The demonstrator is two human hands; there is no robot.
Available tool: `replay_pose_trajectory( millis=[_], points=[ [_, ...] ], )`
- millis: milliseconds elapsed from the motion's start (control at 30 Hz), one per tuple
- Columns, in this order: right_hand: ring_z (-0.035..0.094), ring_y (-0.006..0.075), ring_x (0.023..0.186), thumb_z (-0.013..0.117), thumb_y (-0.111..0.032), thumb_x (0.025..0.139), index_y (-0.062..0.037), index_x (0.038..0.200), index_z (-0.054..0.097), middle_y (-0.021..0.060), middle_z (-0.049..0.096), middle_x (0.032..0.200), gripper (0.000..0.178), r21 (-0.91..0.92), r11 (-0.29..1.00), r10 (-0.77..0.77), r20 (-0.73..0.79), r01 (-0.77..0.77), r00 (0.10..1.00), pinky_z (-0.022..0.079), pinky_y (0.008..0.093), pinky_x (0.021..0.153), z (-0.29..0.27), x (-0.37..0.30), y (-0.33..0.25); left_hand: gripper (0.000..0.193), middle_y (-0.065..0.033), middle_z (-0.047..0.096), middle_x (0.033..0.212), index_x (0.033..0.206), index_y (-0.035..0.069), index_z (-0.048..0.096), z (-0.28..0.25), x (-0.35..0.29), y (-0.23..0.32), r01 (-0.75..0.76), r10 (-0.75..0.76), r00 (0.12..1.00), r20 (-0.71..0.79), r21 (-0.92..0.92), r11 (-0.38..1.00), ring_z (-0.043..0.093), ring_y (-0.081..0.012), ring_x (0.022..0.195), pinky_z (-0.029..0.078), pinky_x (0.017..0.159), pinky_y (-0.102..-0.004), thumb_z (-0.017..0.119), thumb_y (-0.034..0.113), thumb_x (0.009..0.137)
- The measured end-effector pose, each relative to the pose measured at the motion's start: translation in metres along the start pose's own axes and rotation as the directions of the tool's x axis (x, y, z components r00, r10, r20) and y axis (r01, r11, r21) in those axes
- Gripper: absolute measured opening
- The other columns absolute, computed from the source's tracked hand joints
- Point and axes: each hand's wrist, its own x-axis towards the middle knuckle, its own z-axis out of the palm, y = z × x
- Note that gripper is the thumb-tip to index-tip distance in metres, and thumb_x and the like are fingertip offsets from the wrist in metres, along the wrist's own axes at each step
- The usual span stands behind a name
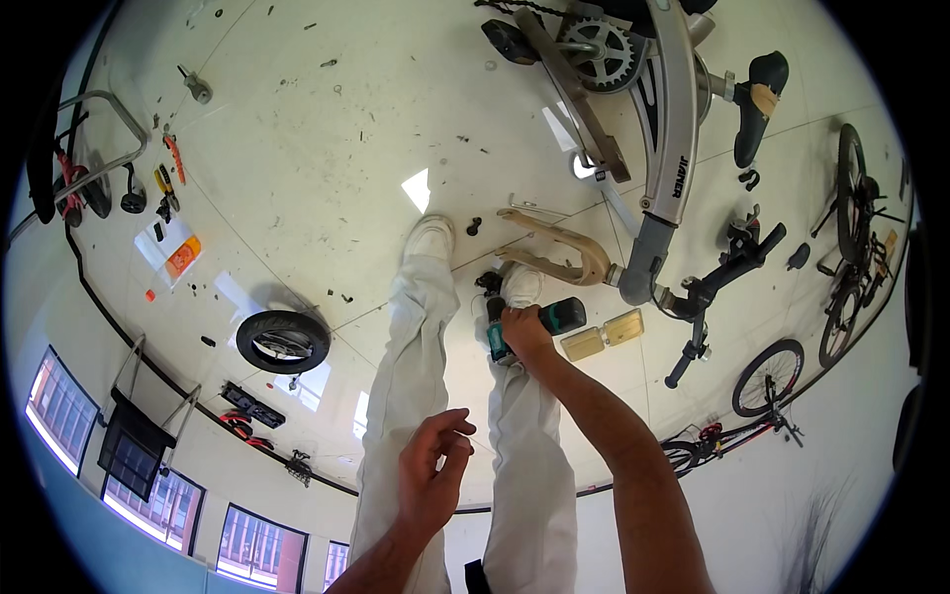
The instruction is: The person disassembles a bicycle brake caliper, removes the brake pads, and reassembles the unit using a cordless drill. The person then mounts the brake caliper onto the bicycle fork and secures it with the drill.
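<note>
My right hand (526, 332) is wrapped round the handle of a green and black cordless drill (565, 315), held low by my right shin and shoe. My left hand (435, 473) hovers over my left leg with loosely curled fingers, thumb and index apart, and nothing in it. Just beyond the drill lies a tan bicycle fork (564, 246). It joins the head of a silver bike frame (676, 129) that rests on the floor at the far right. Handlebars (727, 287) lie beside the frame's head. The drill's tip is hard to make out.
A small wheel with tyre (283, 342) lies left of my legs. Further left are an orange and white packet (178, 249), pliers (166, 186) and scattered small hardware. Two yellowish pedal-like blocks (602, 335) sit right of the drill. Bicycles (767, 378) stand along the right wall.
</note>
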Motion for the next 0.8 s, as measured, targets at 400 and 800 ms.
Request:
replay_pose_trajectory(
  millis=[400, 800],
  points=[
    [0.063, 0.0266, 0.074, 0.056, -0.019, 0.083, -0.0020, 0.110, 0.059, 0.0093, 0.061, 0.081, 0.031, 0.072, 0.990, 0.128, -0.093, -0.121, 0.987, 0.047, 0.0455, 0.077, 0.021, -0.009, -0.009, 0.033, -0.0063, 0.062, 0.104, 0.123, 0.001, 0.053, -0.002, 0.005, -0.013, -0.017, 0.000, 0.993, 0.119, 0.139, 0.990, 0.056, -0.0089, 0.083, 0.049, 0.078, -0.0264, 0.051, 0.000, 0.091],
    [0.060, 0.0273, 0.083, 0.054, -0.020, 0.086, -0.0053, 0.098, 0.065, 0.0101, 0.058, 0.088, 0.022, -0.059, 0.967, 0.249, 0.002, -0.248, 0.969, 0.048, 0.0471, 0.074, 0.010, 0.007, -0.049, 0.029, -0.0055, 0.064, 0.097, 0.118, 0.003, 0.058, 0.004, 0.002, -0.032, -0.124, 0.103, 0.991, 0.086, 0.292, 0.948, 0.058, -0.0098, 0.073, 0.048, 0.063, -0.0245, 0.057, 0.002, 0.089]
  ],
)
